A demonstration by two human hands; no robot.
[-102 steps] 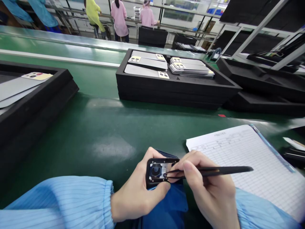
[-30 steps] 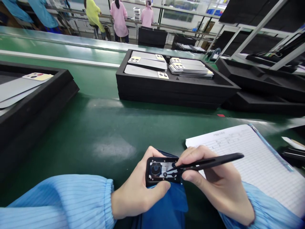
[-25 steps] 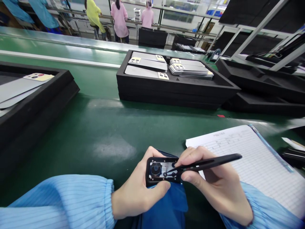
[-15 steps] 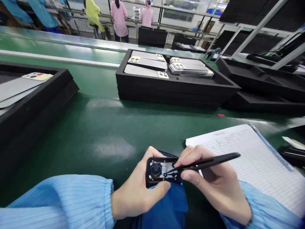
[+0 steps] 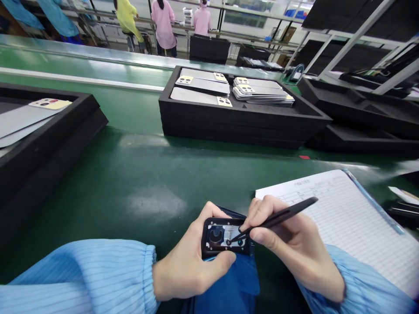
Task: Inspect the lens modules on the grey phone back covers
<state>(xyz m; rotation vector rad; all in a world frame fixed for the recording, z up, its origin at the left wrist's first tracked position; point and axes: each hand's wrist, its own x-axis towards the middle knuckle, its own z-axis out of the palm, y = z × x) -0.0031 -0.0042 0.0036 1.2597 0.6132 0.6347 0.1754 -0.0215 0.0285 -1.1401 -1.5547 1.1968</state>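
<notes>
My left hand [image 5: 193,261] grips a black camera-lens frame [image 5: 207,223], its fingers behind and its thumb along the lower edge. Inside the rounded rectangle show small round openings and pale, shiny patches. Under it hang dark blue, film-like sheets [image 5: 229,288]; whether the frame is joined to them I cannot tell. Black tweezers [image 5: 288,212] are pinched between the thumb and fingers of my right hand [image 5: 291,244]. Their tips point down-left and rest at or just above a small ring in the frame's middle. Anything between the tips is too small to make out.
Beyond my hands stands a black tray [image 5: 242,126] of silvery panels [image 5: 262,91] with yellowish corners. Another black tray [image 5: 75,117] is at left, and stacked trays [image 5: 360,113] at right. A ruled paper form [image 5: 330,200] lies beside my right hand. Several people work far back.
My right hand has shifted slightly left, and the tweezers now stand a little steeper. Their tips stay near the same small ring. The frame has moved very slightly right and down.
</notes>
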